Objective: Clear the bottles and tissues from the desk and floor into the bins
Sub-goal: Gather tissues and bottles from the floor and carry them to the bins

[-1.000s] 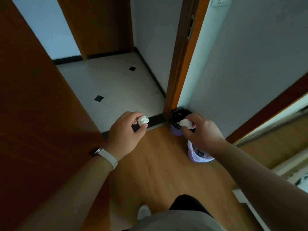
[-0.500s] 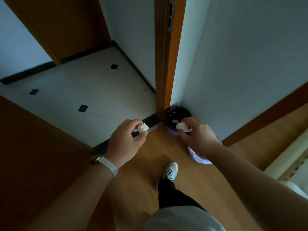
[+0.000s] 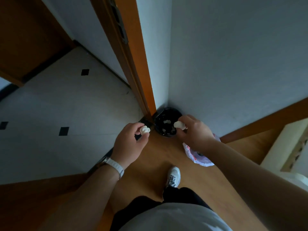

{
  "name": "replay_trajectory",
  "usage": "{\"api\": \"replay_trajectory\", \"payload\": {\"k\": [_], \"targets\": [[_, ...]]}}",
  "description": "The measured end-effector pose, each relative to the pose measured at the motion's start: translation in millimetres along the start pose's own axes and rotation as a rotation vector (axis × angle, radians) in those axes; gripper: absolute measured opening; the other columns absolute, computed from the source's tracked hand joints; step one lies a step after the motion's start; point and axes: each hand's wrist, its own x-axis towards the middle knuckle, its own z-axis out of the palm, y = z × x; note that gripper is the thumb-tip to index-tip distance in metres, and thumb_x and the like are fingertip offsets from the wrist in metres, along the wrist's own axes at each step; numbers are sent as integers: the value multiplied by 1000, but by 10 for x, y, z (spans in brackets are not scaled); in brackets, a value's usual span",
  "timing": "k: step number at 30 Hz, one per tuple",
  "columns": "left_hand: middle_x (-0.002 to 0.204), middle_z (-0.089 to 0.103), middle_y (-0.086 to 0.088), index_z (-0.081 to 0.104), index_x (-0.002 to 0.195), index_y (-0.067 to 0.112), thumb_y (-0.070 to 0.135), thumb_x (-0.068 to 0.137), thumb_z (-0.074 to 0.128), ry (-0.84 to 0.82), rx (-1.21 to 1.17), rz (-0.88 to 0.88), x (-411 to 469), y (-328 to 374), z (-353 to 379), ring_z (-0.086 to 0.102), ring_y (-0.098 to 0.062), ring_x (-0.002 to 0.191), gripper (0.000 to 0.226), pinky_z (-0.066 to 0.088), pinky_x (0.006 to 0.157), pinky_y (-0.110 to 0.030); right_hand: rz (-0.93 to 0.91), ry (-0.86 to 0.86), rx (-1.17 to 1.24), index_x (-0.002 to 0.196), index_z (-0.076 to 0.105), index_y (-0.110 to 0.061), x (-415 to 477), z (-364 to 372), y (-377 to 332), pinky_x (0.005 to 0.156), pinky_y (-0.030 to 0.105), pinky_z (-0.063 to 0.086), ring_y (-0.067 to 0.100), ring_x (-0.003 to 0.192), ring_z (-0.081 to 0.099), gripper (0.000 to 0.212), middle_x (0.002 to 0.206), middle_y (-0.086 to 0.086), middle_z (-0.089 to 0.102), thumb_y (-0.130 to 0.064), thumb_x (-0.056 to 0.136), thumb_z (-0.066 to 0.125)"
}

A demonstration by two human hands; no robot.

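Both arms reach forward and down over the wood floor, each hand carrying a tissue to the bins. The left hand [image 3: 129, 142] pinches a wad [image 3: 144, 130] just short of the black bin [image 3: 167, 122] in the corner. The right hand [image 3: 194, 132] pinches another wad [image 3: 179, 125] over the bin's rim, above tissues already inside. A white-lined bin [image 3: 198, 155] sits partly hidden under the right wrist. Next, I judge, the fingers must open once each wad is over the mouth.

My left hand [image 3: 128, 144] stretched forward, grip pinched on a crumpled white tissue wad [image 3: 144, 130], white watch strap [image 3: 115, 165] on that wrist, my right hand [image 3: 194, 132] level with it, grip pinching another white tissue wad [image 3: 179, 125]
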Motion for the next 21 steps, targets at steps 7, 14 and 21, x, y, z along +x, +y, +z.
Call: {"api": "replay_trajectory", "payload": {"k": [7, 14, 21], "targets": [[99, 62, 8, 63, 113, 21, 31, 87, 66, -147, 20, 58, 714, -81, 282, 58, -5, 89, 28, 53, 73, -25, 152, -36, -10, 105, 61, -20, 325, 218, 290, 66, 30, 43, 23, 86, 59, 21, 97, -1, 61, -27, 85, 59], [98, 62, 4, 65, 113, 15, 25, 88, 68, -312, 29, 123, 1512, -530, 845, 52, 2, 82, 27, 40, 66, -5, 320, -76, -56, 109, 60, -22, 701, 640, 689, 71, 31, 44, 22, 91, 60, 23, 104, -2, 62, -33, 89, 56], [98, 58, 7, 64, 112, 20, 27, 89, 67, -514, 56, 89, 2215, -1310, 1675, 54, -5, 86, 25, 36, 66, -9, 536, -124, -29, 113, 57, -23, 1162, 1595, 1144, 68, 27, 33, 23, 91, 58, 27, 104, -2, 58, -34, 89, 55]]}}
